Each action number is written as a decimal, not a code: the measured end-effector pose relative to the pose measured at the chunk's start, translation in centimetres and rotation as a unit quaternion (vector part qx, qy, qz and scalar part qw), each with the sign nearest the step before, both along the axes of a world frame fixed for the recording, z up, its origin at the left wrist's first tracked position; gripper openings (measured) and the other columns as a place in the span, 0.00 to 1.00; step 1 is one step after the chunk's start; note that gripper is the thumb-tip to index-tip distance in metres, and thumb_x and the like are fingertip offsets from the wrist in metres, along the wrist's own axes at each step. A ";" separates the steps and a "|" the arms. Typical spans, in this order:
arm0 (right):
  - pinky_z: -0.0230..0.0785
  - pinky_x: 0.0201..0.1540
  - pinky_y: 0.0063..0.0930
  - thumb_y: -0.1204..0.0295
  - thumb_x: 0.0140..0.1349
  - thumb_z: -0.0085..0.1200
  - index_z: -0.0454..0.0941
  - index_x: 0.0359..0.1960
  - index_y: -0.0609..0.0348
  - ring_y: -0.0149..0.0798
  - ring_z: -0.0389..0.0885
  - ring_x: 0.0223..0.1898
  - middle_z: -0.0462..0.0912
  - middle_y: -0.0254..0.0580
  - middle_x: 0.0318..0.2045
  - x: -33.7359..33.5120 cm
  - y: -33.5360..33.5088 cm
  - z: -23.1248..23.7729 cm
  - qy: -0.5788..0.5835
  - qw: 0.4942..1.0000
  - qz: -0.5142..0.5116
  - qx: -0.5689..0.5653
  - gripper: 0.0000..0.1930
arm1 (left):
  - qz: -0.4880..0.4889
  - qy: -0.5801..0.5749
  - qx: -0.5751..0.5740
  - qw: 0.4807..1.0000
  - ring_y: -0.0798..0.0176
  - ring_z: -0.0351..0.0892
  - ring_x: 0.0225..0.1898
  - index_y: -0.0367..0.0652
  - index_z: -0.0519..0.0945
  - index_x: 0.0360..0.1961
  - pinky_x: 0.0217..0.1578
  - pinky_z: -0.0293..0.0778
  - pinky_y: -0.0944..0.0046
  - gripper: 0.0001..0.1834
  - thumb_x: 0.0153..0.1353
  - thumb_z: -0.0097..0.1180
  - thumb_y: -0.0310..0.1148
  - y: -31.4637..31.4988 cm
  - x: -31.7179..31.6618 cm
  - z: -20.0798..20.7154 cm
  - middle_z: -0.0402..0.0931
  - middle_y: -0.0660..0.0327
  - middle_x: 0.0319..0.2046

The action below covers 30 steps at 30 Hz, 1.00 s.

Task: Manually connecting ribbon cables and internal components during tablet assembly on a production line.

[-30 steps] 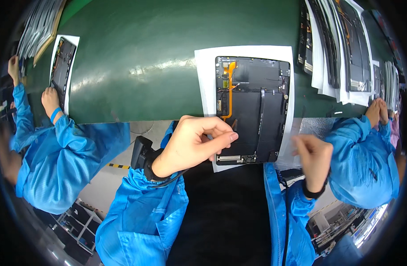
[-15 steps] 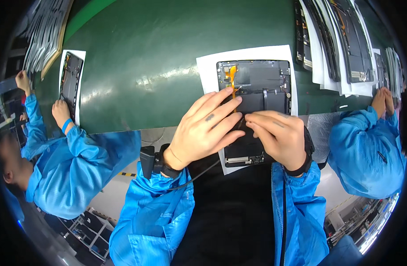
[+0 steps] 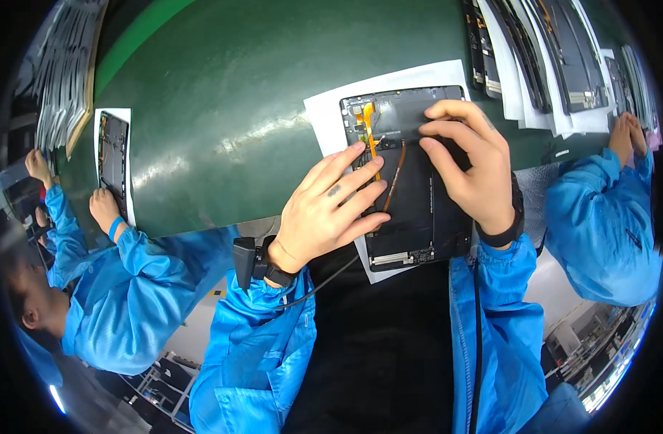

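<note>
Both hands, left hand flat, right hand perhaps pinching, on dark opened tablet atop white sheet.

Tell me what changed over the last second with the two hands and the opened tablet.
The right hand, off the device a second ago, came onto the opened tablet and has now moved up to its top part, fingertips pressing there. The left hand shifted from the lower left edge to lie flat over the left side, by the orange flex cable. The tablet remains on its white sheet on the green belt.
</note>
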State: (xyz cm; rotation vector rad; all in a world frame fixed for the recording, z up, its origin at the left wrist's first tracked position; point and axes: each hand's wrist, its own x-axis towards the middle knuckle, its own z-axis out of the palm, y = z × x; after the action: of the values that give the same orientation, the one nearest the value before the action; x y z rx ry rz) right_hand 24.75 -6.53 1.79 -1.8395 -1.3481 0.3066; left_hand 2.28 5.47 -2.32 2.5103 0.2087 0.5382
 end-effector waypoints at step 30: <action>0.76 0.48 0.42 0.78 0.59 0.68 0.82 0.37 0.62 0.49 0.84 0.44 0.87 0.40 0.41 -2.2 -0.7 1.4 -0.049 0.993 0.105 -0.039 0.08 | 0.009 -0.010 -0.001 1.000 0.42 0.78 0.68 0.43 0.89 0.46 0.63 0.78 0.45 0.24 0.50 0.79 0.42 -0.1 0.0 -0.1 0.85 0.57 0.60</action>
State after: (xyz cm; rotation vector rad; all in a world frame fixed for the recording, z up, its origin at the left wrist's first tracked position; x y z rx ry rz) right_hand 22.58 -7.18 3.19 -1.7993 -1.6217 0.3885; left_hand 2.27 5.35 -2.46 2.5026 0.2238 0.5684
